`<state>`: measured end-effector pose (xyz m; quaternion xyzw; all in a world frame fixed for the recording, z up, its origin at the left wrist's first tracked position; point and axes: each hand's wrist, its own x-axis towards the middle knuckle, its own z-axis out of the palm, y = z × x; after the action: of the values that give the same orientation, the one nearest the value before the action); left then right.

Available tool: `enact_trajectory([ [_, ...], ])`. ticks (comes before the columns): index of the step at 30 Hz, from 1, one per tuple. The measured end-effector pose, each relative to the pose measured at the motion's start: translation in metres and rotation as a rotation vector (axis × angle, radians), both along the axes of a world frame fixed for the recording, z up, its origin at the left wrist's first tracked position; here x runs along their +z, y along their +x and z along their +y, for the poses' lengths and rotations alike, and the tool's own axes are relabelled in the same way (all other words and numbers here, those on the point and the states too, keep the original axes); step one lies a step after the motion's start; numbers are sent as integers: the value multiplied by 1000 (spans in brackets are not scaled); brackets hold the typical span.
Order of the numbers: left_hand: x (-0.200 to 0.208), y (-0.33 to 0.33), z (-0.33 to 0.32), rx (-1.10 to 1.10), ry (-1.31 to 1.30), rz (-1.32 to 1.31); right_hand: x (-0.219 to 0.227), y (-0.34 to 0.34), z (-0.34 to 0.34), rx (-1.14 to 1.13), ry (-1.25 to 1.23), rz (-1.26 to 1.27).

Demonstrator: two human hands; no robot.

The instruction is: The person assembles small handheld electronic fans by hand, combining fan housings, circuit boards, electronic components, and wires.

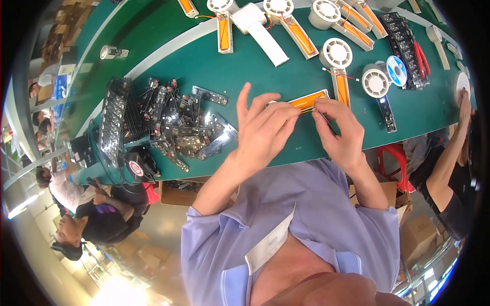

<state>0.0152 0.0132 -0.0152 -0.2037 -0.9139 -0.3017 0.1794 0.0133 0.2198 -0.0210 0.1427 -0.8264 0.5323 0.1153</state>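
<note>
My left hand [265, 127] and my right hand [339, 130] meet above the near edge of the green table [204, 66]. Between them they hold a long flat orange part in a white frame [306, 100]. The left thumb and fingers pinch its left end, with the index finger raised. Right-hand fingertips press on its right end, where thin wires show. Just behind it lies a white round fan housing with an orange strip [338, 61].
A heap of black circuit boards [178, 122] and a black tray of boards [115, 120] lie to the left. Several white-and-orange fan assemblies [286, 18], a blue solder spool [395, 70] and red pliers [421, 57] sit farther back. A co-worker's hand [463, 104] reaches in at right, by a red stool [395, 153].
</note>
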Motion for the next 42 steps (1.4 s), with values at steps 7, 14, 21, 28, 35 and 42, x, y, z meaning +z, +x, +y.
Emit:
enact_trajectory([
  [7,6,-7,-6,-34,263,-305,5,-2,2,164,335,190],
  [14,14,-15,-6,-30,438,-563,8,5,-10,202,434,229],
  [21,15,-10,4,-7,198,-241,20,24,-6,53,203,-69],
  [28,18,-10,11,-98,64,-140,25,-1,-3,169,198,154],
  [35,25,-18,4,-173,55,-337,31,-10,10,375,328,221],
  [42,13,-12,-1,-151,13,-296,12,-7,7,256,161,34],
])
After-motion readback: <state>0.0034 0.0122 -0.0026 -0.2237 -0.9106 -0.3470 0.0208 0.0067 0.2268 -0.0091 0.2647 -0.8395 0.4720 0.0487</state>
